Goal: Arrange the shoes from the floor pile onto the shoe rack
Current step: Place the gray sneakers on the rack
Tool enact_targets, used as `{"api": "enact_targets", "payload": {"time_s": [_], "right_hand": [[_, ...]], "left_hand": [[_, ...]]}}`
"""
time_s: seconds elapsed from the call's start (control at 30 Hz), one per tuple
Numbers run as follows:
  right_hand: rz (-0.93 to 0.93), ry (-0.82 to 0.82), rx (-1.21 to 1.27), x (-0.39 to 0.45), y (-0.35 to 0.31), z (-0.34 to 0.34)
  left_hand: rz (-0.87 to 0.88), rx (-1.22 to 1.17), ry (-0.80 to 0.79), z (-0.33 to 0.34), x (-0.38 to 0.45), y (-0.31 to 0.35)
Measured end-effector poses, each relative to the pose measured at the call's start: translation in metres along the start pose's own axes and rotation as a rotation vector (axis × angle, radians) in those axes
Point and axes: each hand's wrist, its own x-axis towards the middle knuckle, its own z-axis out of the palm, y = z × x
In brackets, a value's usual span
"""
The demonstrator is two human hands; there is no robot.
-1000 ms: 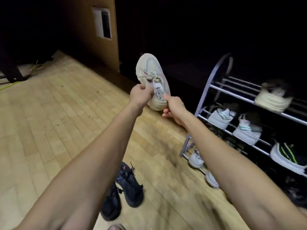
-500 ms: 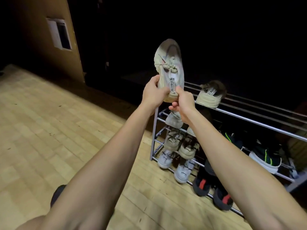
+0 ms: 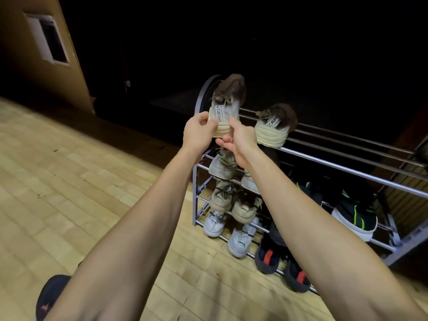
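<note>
Seen from a head-worn camera, two bare arms reach forward toward a metal shoe rack (image 3: 347, 173) standing on a pale wood floor (image 3: 69, 181) in a dim room. Both hands hold one cream sneaker (image 3: 225, 112) by its heel, toe pointing away, at the left end of the top shelf. The left hand (image 3: 198, 132) curls around the left side of the thick ribbed heel; the right hand (image 3: 238, 137) pinches the right side, thumb up near the printed pull tab. Whether the sole already rests on the rails cannot be told.

Just to its right, a matching sneaker (image 3: 274, 128) sits on the top rails, heel toward the camera. Lower shelves carry grey, beige, and dark pairs. One dark shoe (image 3: 49, 297) lies on the floor at lower left.

The sneaker looks light, with a soft fabric upper and a firm, chunky foam sole. The heel is probably the best grip: stiff and easy to steer. The rails are spaced bars, so the sole likely needs to span two of them or it may tip through.
</note>
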Motion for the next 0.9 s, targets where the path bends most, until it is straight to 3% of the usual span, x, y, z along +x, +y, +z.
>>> {"api": "enact_targets", "payload": {"time_s": [0.2,0.67,0.77,0.9], "right_hand": [[0.080,0.121,-0.103,0.003,0.006,0.006],[0.027,0.228,-0.377,0.002,0.016,-0.001],[0.040,0.221,-0.303,-0.003,0.012,-0.006],[-0.019,0.246,-0.484,-0.005,0.012,-0.007]], "left_hand": [[-0.030,-0.037,-0.020,0.011,0.006,-0.013],[0.028,0.032,-0.096,0.010,0.020,-0.022],[0.032,0.030,-0.052,0.015,0.018,-0.023],[0.049,0.020,0.031,0.022,0.015,-0.030]]}}
